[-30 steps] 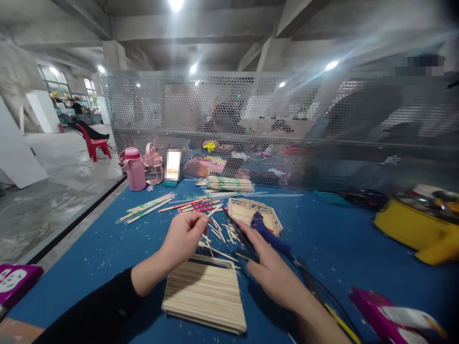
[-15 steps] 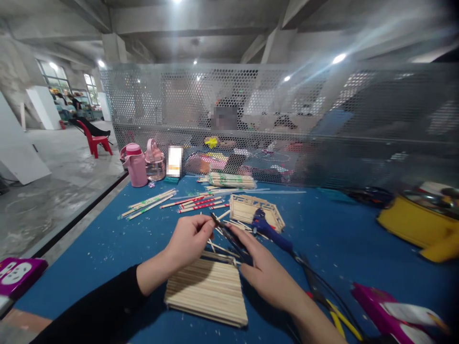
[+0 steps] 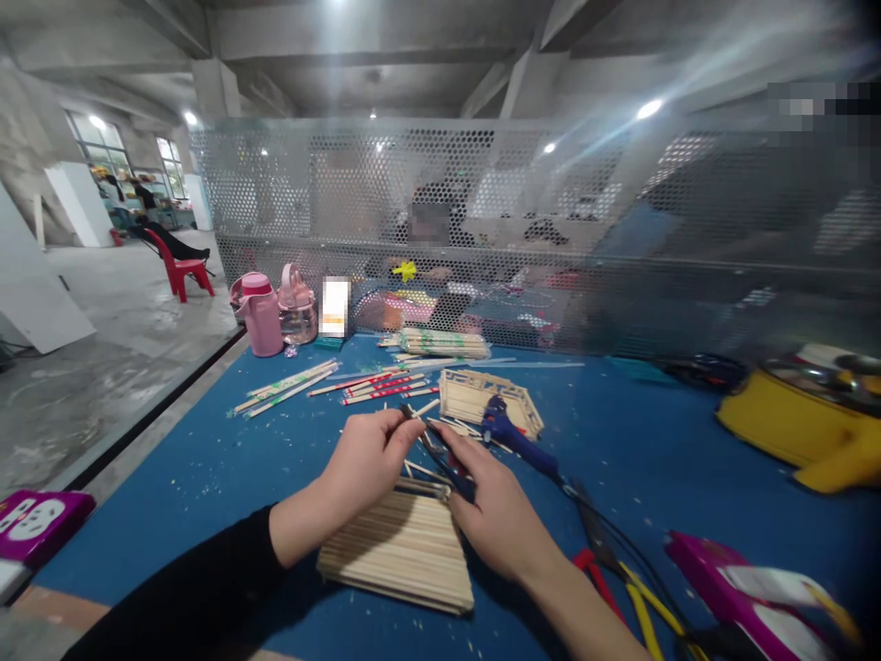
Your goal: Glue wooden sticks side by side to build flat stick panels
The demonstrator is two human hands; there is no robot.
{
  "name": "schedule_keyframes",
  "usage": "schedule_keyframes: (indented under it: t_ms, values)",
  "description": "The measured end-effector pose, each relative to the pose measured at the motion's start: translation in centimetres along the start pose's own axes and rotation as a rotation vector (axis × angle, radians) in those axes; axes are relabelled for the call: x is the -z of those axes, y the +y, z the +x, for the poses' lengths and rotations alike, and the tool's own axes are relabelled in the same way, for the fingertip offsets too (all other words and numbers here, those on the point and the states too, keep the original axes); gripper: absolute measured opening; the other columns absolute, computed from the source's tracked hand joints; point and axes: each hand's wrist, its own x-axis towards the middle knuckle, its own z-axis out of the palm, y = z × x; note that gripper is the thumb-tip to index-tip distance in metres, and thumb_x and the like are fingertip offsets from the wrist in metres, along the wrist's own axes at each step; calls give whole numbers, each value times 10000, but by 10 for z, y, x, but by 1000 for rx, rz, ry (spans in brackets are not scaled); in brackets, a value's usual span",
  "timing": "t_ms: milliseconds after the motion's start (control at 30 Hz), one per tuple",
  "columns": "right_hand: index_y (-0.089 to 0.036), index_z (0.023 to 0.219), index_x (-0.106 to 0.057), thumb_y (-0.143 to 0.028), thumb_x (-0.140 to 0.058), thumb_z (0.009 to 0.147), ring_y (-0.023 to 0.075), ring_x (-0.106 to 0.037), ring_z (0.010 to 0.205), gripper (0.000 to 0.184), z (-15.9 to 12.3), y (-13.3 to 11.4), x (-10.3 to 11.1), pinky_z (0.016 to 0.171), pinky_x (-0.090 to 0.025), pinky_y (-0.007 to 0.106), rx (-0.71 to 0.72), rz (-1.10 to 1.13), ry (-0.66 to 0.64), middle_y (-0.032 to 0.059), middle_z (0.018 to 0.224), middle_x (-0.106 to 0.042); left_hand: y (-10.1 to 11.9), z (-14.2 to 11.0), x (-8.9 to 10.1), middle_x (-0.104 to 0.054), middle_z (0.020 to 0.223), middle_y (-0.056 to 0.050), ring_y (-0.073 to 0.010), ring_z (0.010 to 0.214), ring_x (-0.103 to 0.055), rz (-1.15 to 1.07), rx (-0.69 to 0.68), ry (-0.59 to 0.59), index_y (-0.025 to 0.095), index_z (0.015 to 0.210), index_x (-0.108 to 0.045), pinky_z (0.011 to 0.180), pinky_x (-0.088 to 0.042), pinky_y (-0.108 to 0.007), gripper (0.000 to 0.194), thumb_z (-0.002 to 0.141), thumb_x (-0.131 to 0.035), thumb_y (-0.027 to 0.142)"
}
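Clasping a dark tool [image 3: 454, 476] in the right hand [image 3: 492, 509], with fingers and thumb closed around its near part. Pinching with the left hand [image 3: 364, 459] close by the tool's tip, thumb drawn against forefinger; cannot tell whether on anything small. Holding the tool up, near the far edge of a panel of pale sticks [image 3: 399, 560] on the blue bench [image 3: 275, 459]. Looking, just past the panel, onto short loose sticks [image 3: 468, 428], partly hidden by the hands. Seeing, beyond and to the right, a blue glue gun [image 3: 519, 444] against the near side of a wooden tray [image 3: 461, 408]. Farther out, finding red-marked chopsticks [image 3: 385, 390], green-marked ones to their left, and a wrapped bundle [image 3: 444, 343] near the mesh screen [image 3: 275, 193]. Near the right forearm, noting yellow-handled pliers [image 3: 643, 606] and a purple box [image 3: 716, 574]. At the back left, spotting a pink jug [image 3: 262, 323] just beside a pink-lidded bottle [image 3: 297, 321].
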Motion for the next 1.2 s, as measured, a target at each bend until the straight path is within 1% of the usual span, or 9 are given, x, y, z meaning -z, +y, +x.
schedule_keyframes:
  t_ms: [133,333,467,533,600,733,800,1033,1200]
  values:
    - [-185,1307,-398,-38,-424,620,218,-477,1138,703,-1,-1,-7,973,-386,397,-9,-92,74,93,1200,-542,4,1,3,-341,457,65,-79,473,-317,26,13,-3,167,506,-401,456,-199,-212,370,825,-436,352]
    - [-188,1314,-379,15,-393,562,215,-513,1021,779,-1,-7,-10,874,-430,348,-21,-227,151,83,1061,-563,7,4,5,-328,438,65,-78,463,-315,67,-9,27,163,472,-414,447,-193,-210,387,810,-452,347]
    - [-183,1275,-458,-32,-476,614,259,-530,839,678,3,-14,-2,701,-430,379,-88,-568,195,103,873,-557,-2,12,0,-349,413,59,-82,428,-331,118,69,-18,164,459,-432,420,-200,-206,407,822,-423,348]
    - [-176,1261,-483,-66,-511,627,276,-519,814,644,6,-13,2,671,-418,391,-108,-655,187,115,846,-551,-7,17,-3,-355,404,56,-83,412,-337,132,71,-37,162,457,-438,411,-205,-204,416,833,-408,336]
    - [-160,1275,-465,-50,-501,604,278,-522,856,681,8,-9,5,703,-427,392,-110,-551,153,123,892,-568,-10,20,-4,-378,420,54,-84,426,-354,143,24,-45,157,477,-460,422,-215,-202,402,838,-416,328]
    - [-200,1308,-414,-19,-430,582,206,-538,990,748,9,0,7,834,-436,331,-122,-128,34,81,1124,-579,-13,23,1,-439,483,48,-85,490,-392,180,-130,-86,150,559,-535,474,-243,-196,324,837,-460,298]
    - [-194,1296,-437,-29,-426,588,195,-536,1028,727,8,2,8,873,-423,320,-150,-36,-19,71,1202,-560,-17,22,4,-462,496,43,-85,496,-396,208,-192,-112,150,590,-564,488,-249,-196,296,840,-468,277]
    - [-200,1247,-510,-6,-406,558,184,-544,1065,724,6,0,14,894,-407,282,-196,75,-179,31,1182,-605,-36,16,9,-533,540,10,-97,504,-434,313,-317,-174,154,640,-592,503,-277,-198,298,868,-435,265]
    - [-188,1259,-498,22,-400,564,184,-576,984,733,6,-1,9,841,-429,273,-239,-58,-183,57,1116,-632,-40,15,5,-573,582,-16,-121,535,-482,394,-341,-172,160,659,-592,523,-303,-214,278,866,-432,254]
